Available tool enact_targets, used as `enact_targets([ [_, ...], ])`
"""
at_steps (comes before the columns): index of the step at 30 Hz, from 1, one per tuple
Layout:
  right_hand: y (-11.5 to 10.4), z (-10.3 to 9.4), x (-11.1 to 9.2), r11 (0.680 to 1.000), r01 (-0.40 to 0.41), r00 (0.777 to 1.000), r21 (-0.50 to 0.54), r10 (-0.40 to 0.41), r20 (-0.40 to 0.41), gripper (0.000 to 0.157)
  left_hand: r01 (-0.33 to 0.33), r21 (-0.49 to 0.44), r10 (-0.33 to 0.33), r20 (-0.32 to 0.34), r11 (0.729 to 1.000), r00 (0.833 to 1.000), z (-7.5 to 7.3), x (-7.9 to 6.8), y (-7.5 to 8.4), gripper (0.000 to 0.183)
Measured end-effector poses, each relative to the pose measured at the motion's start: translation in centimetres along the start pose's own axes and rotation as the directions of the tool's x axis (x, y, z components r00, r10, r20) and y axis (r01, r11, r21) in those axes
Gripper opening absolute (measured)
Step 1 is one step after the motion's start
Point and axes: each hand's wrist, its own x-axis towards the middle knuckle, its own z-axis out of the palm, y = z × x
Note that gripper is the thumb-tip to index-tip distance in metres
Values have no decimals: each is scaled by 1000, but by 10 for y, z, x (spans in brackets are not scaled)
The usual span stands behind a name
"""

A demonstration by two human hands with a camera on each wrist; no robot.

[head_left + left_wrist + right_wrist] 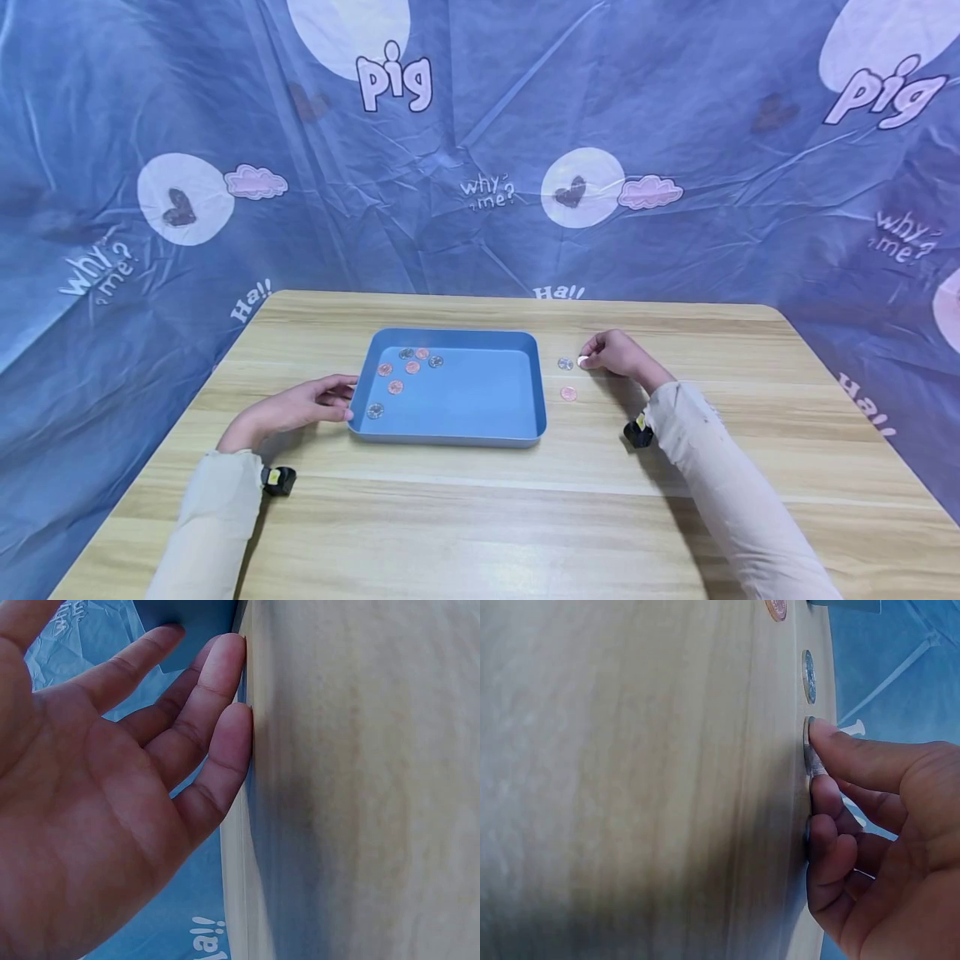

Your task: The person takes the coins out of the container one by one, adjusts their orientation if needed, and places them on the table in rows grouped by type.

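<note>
Sleeves [738,492] cut off; right hand [619,353] partly hides an apparently pinched coin [582,362].

The head view is bright and fairly crisp, with pale glare on the near tabletop [495,546]. Both wrist views are dimmer, its grain blurred, shadows darkening it beside the left hand [112,802] and right hand [922,832].

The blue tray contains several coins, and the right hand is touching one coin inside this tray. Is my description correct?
Not quite: the right hand touches a coin outside the blue tray, to its right, as the head view shows. The tray does contain several coins.
</note>
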Motion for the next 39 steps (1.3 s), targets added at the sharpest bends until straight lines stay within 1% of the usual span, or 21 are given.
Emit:
enact_targets([
  [3, 0, -1, -1, 1000, 16, 1000, -15, -16, 4, 21, -1, -6, 1, -1, 1000, 1000, 0, 0, 0, 73],
  [5, 0, -1, -2, 1000, 25, 1000, -7, -25, 13, 22, -2, -7, 2, -2, 1000, 1000, 0, 0, 0, 73],
  [10, 3, -4, -5, 998, 44, 997, 35, -46, 55, 27, 1, 1, -1, -4, 1000, 1000, 0, 0, 0, 74],
  [14, 4, -5, -6, 996, 62, 995, 60, -67, 79, 27, 0, 1, 0, -7, 1000, 1000, 0, 0, 0, 74],
  [22, 7, -3, -5, 996, 54, 995, 72, -60, 85, 23, -1, -5, 1, -6, 1000, 1000, 0, 1, -1, 74],
  [26, 6, -5, -7, 996, 55, 993, 71, -62, 96, 27, 5, 0, -5, -9, 1000, 1000, -1, 1, -1, 74],
  [32, 1, -15, -12, 991, -12, 992, 132, -6, 130, 33, 13, -8, -13, -11, 1000, 1000, 0, 1, 0, 74],
  [39, -13, -31, -17, 979, 24, 997, 203, -39, 73, 43, 6, 9, -6, -6, 1000, 1000, 1, 1, 2, 74],
])
